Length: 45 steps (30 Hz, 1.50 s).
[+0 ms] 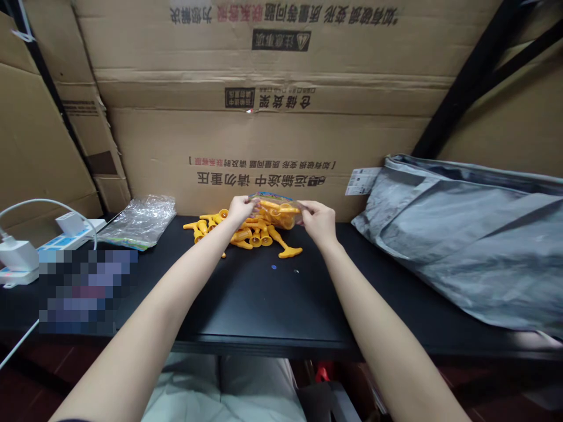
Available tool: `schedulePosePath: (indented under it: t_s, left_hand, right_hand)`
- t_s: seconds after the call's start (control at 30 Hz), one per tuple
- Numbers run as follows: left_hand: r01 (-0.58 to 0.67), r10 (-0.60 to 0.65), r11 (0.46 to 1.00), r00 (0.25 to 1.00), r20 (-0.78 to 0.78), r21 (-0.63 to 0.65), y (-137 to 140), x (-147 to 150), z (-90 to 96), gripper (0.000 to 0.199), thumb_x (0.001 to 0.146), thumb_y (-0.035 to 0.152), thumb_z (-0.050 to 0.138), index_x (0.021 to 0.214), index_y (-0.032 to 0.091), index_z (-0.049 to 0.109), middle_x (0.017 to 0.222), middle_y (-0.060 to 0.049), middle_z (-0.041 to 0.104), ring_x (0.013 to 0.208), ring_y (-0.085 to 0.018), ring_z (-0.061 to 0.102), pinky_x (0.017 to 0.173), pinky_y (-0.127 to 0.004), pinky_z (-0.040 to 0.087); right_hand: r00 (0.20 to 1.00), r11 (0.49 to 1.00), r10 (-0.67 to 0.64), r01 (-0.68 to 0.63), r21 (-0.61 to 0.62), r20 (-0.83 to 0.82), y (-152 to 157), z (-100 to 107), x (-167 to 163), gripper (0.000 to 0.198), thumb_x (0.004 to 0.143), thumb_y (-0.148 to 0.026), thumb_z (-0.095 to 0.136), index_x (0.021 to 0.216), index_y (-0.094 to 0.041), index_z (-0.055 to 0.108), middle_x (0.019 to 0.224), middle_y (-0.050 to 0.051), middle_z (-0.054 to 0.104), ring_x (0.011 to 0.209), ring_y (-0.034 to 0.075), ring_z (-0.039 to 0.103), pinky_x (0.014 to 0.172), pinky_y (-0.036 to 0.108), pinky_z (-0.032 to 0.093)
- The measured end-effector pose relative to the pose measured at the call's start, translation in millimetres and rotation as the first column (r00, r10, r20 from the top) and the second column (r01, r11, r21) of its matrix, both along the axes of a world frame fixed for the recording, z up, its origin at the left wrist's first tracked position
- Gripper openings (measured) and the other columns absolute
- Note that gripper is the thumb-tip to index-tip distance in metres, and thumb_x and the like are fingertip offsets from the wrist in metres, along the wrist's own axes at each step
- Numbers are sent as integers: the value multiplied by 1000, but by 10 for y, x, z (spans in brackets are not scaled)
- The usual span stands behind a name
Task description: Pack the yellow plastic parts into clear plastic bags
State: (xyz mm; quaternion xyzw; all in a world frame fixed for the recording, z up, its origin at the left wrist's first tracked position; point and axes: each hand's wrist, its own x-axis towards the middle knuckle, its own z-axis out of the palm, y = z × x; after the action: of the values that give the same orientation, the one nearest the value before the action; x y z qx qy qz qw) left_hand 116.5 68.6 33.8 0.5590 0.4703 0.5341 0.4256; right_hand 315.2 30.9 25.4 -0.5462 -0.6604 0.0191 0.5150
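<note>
Both hands grip a clear plastic bag (277,198) with a blue printed edge, held over the back of the black table. My left hand (241,212) pinches its left side, and my right hand (318,220) pinches its right side. Yellow-orange plastic pieces (279,215) show through or at the bag; I cannot tell how many are inside. Beneath and left of it lies a pile of similar yellow-orange pieces (255,235), some with cup-shaped ends and some T-shaped. One T-shaped piece (290,252) lies at the pile's right front.
A flat clear plastic package (143,220) lies at the back left. Left of it are a power strip (70,237), white chargers (20,256) and a cable. A large grey bag (466,234) fills the right side. Cardboard (272,135) walls the back. A small blue disc (274,267) lies on the black table (264,316).
</note>
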Motion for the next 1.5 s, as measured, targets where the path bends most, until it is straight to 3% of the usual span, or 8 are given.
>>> schedulePosePath:
  t_s: [0.13, 0.3, 0.63, 0.8, 0.93, 1.03, 1.17, 1.5]
  left_hand:
    - [2, -6, 999, 995, 102, 40, -32, -67, 69, 18, 77, 28, 67, 79, 10, 65, 79, -7, 71, 74, -16, 68, 58, -21, 52]
    - [-21, -13, 986, 981, 196, 168, -52, -133, 156, 23, 74, 29, 70, 85, 9, 68, 87, -9, 72, 89, -22, 67, 66, -28, 56]
    - [1, -16, 995, 988, 153, 99, -174, -326, 303, 25, 76, 28, 69, 91, 9, 65, 103, -12, 69, 72, -18, 70, 54, -21, 51]
    - [79, -130, 978, 954, 270, 191, -267, -458, 447, 27, 83, 32, 53, 95, 11, 65, 113, -12, 66, 96, -22, 66, 67, -28, 54]
    - [83, -212, 946, 888, 408, 312, -466, -615, 628, 46, 88, 42, 34, 94, 12, 69, 111, -9, 67, 111, -23, 59, 82, -36, 51]
    - [8, -183, 947, 834, 520, 320, -610, -769, 676, 49, 82, 54, 41, 79, 15, 70, 100, -8, 71, 105, -23, 62, 83, -35, 50]
    - [-38, -67, 984, 824, 562, 173, -673, -1001, 535, 40, 74, 54, 55, 62, 17, 64, 72, -5, 69, 89, -21, 66, 78, -33, 50]
    - [45, 39, 980, 913, 407, -195, -596, -1295, -69, 29, 64, 35, 76, 73, 13, 59, 61, -2, 64, 53, -12, 60, 55, -23, 47]
  right_hand:
    - [968, 992, 125, -116, 57, -217, 127, 80, -125, 31, 82, -34, 52, 94, -13, 71, 87, 11, 72, 74, 23, 69, 67, 36, 57]
    - [994, 961, 87, -67, 268, -62, 88, 192, -249, 26, 85, -34, 51, 86, -18, 72, 105, 9, 70, 101, 22, 64, 90, 38, 50]
    - [952, 942, 260, -213, 259, -160, 75, 189, -334, 34, 82, -45, 56, 92, -16, 70, 101, 9, 70, 92, 21, 66, 86, 39, 53]
    - [960, 910, 267, -224, 349, -80, -100, 404, -402, 27, 84, -37, 52, 91, -19, 71, 106, 7, 69, 106, 22, 61, 96, 42, 45]
    - [910, 844, 410, -353, 403, -64, -314, 581, -528, 33, 88, -37, 43, 101, -24, 70, 118, 2, 64, 118, 24, 53, 100, 47, 40]
    - [811, 745, 572, -453, 490, -121, -416, 571, -675, 35, 87, -41, 42, 99, -26, 72, 114, 2, 66, 115, 25, 55, 98, 47, 41]
    - [705, 678, 686, -530, 510, -178, -454, 344, -875, 32, 85, -40, 45, 81, -26, 74, 97, 1, 71, 102, 23, 63, 94, 44, 44]
    - [658, 719, 681, -685, 119, -321, -416, -141, -1045, 37, 77, -44, 55, 51, -21, 67, 58, 4, 67, 64, 19, 65, 71, 34, 51]
